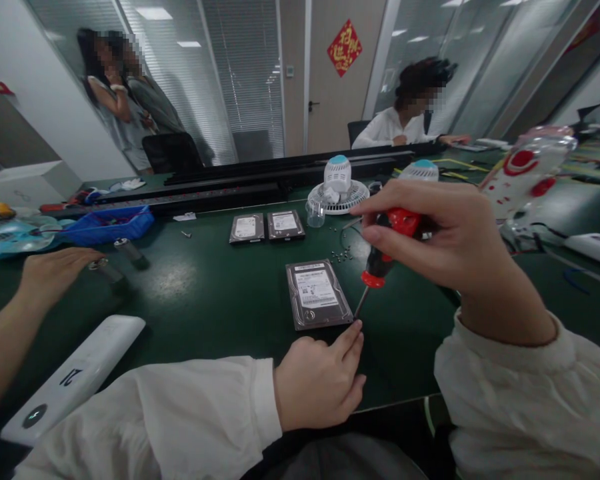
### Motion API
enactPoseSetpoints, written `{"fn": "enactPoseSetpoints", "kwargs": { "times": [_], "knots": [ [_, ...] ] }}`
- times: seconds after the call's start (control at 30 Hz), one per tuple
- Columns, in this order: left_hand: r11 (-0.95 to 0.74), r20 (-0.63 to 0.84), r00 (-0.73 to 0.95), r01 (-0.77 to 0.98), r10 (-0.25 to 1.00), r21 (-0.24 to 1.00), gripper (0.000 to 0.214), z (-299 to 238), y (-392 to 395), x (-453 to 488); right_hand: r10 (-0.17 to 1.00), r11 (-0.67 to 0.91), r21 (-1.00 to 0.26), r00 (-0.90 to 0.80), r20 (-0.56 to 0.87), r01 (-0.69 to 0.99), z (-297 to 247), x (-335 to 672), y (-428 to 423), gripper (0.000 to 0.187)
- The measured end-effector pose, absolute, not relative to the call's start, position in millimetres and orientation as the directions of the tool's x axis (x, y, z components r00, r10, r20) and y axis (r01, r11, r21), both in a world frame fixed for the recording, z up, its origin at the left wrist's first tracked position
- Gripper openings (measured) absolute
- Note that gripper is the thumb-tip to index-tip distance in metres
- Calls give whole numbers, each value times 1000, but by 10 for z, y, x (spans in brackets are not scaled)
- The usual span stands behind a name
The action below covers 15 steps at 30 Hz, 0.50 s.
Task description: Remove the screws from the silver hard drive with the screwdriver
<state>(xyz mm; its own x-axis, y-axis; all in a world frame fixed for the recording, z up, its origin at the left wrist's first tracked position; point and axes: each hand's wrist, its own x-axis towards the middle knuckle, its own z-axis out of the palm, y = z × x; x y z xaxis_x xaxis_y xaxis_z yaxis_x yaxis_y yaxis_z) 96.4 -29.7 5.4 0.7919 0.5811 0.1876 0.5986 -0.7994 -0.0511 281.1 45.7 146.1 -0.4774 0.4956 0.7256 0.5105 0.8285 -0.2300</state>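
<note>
A hard drive [313, 290] with a white label lies flat on the green table in front of me. My right hand [437, 233] grips a red and black screwdriver [375, 267] from above, its shaft slanting down to the drive's near right corner. Beside that corner, the outstretched fingers of my left hand [323, 387] reach the screwdriver's tip; the thumb is apart from them. Whether a screw sits under the tip is too small to tell. Loose screws [341, 255] lie scattered beyond the drive.
Two more hard drives [247, 228] lie farther back, near a clear cup [315, 215] and a white fan [338, 193]. At left are a white power bank [75, 380], metal cylinders [130, 252], a blue tray [111, 225] and another person's hand [55, 277]. A patterned bottle [530, 173] stands right.
</note>
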Motion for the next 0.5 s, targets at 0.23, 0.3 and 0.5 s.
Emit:
{"fn": "enactPoseSetpoints", "kwargs": {
  "times": [0.23,0.3,0.5],
  "knots": [
    [-796,172,791,603,588,-53,60,60,-294,964,394,909,-220,-553,734,355,1467,2844,494,28],
    [-796,172,789,604,590,-44,60,63,-291,965,403,900,-209,-545,735,382,1471,2846,498,26],
    [-800,170,793,599,585,-39,59,65,-293,973,373,882,-129,-506,778,452,1435,2835,540,41]
  ]
}}
